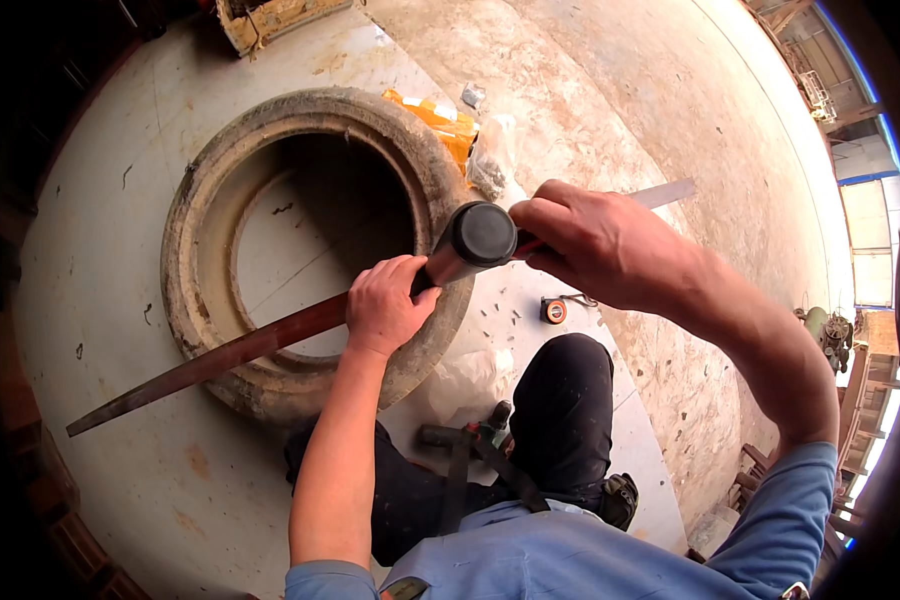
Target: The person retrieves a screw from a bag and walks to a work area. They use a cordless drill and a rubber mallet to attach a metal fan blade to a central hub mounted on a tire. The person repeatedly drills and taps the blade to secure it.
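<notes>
In the middle, my left hand (pixel 382 305) is closed round a long, tapering reddish-brown wooden handle (pixel 240 345), close to its hammer-like head (pixel 484 234). That head is dark and cylindrical, with a black round face turned upward. The handle slopes down to the left across a worn tyre (pixel 195 250) lying flat beneath it. Just right of the head, my right hand (pixel 605 245) is closed on a thin tool with a red part showing by the head. Its flat, pale blade (pixel 665 193) sticks out beyond the hand; the gripped part is hidden.
An orange plastic bag (pixel 442 125) and a clear bag (pixel 495 155) lie beyond the tyre. A tape measure (pixel 554 311) sits near several small metal pieces. Clear plastic (pixel 470 382) and a dark tool (pixel 450 436) lie by my knees. A wooden piece (pixel 280 22) stands at the far edge.
</notes>
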### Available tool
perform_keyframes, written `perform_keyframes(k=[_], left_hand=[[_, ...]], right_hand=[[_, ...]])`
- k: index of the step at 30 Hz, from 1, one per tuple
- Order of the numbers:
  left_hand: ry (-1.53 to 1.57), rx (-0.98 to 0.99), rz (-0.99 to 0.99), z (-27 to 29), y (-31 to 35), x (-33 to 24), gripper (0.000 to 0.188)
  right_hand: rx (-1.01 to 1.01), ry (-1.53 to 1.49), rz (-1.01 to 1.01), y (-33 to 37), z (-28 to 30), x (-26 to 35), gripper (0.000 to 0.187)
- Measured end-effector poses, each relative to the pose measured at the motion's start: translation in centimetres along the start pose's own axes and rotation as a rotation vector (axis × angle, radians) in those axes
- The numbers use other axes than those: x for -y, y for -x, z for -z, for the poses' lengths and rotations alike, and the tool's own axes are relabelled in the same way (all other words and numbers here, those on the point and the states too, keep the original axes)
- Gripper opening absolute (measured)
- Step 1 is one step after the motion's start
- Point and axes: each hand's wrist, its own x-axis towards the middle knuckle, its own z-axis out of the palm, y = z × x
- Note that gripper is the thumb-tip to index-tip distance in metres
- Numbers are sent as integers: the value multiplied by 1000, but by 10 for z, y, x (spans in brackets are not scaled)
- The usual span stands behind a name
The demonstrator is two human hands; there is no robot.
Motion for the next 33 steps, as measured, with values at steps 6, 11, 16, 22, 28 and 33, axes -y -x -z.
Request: perform_keyframes(k=[6, 11, 16, 22, 28, 33], left_hand=[[-5, 6, 12, 1, -1, -1, 31], [-7, -14, 0, 1, 0, 1, 30], [-47, 48, 3, -2, 4, 3, 43], [-7, 13, -13, -2, 4, 3, 39], [19, -12, -13, 1, 1, 1, 34], [20, -14, -5, -1, 1, 3, 37]], right_hand=[[189, 313, 65, -21, 15, 14, 12], [390, 385, 21, -38, 29, 22, 10], [453, 309, -92, -39, 34, 27, 9], [242, 194, -47, -34, 9, 20, 15], [259, 169, -284, -43, 12, 28, 17], [458, 426, -67, -39, 24, 23, 16]])
